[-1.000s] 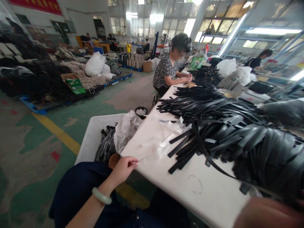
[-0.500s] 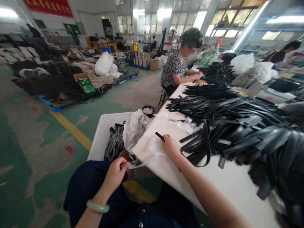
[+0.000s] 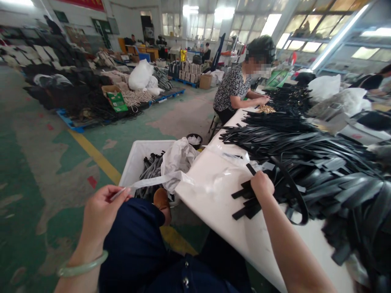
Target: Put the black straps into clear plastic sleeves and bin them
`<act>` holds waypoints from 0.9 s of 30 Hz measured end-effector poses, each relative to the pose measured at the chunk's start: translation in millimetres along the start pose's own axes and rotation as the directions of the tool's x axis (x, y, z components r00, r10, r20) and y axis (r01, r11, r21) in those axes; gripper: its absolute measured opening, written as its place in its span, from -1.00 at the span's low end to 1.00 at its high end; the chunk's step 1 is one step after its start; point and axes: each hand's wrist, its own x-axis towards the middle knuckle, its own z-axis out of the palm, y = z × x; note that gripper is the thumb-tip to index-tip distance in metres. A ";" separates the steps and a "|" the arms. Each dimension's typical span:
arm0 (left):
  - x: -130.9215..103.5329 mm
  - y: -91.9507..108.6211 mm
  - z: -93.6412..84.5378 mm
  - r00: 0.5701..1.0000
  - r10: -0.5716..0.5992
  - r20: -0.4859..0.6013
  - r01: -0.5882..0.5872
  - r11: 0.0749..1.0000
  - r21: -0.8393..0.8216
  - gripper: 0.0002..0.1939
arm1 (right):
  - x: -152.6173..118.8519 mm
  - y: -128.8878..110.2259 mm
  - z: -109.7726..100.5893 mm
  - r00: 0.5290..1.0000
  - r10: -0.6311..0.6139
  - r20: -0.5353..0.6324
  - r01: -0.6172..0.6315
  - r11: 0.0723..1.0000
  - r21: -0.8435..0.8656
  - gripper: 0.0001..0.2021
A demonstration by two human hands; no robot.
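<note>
My left hand (image 3: 105, 207), with a pale green bangle at the wrist, pinches one end of a translucent plastic strip (image 3: 159, 180). The strip stretches over the white bin to the corner of the white table (image 3: 207, 195). Over the table, my right hand (image 3: 262, 185) is closed around a black strap (image 3: 251, 169), whose flat end sticks out beyond the fingers. Beneath and beside that hand lie more black strap ends (image 3: 244, 209). A looped strap (image 3: 295, 191) curves up just right of it.
A large heap of black straps (image 3: 305, 142) covers the table's right side. A white bin (image 3: 130, 160) with grey straps and a crumpled white bag (image 3: 179, 158) stands at the table's left edge. Farther along sits a co-worker (image 3: 233, 89) handling small parts.
My left hand has moved left and drawn the plastic strip out long. My right hand has shifted right with the black strap, toward the heap. The whole view has turned slightly left.
</note>
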 end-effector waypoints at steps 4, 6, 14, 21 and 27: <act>-13.6 12.2 -22.9 0.994 0.046 0.104 -0.040 0.997 -0.062 -0.72 | -19.3 2.1 -19.3 0.995 -0.034 -0.090 0.039 0.998 0.054 -0.60; -21.5 19.6 -25.6 0.988 0.103 0.111 -0.089 0.988 -0.126 -0.79 | -46.9 -1.2 -36.7 0.973 -0.187 -0.138 0.208 0.964 0.165 -0.56; -45.6 74.2 12.9 0.766 0.228 0.601 -0.073 0.960 -0.272 -0.72 | -219.3 -65.7 -87.4 0.471 -0.880 -0.054 0.487 0.208 0.848 -0.61; -51.4 93.4 34.3 0.730 0.162 0.664 -0.071 0.984 -0.163 -0.69 | -248.0 -106.9 -64.1 0.509 -0.846 0.157 0.045 0.209 0.977 -0.60; -51.3 83.4 39.5 0.813 0.133 0.567 -0.002 0.974 -0.226 -0.63 | -252.5 -100.8 -52.7 0.592 -0.803 0.074 0.268 0.283 0.921 -0.74</act>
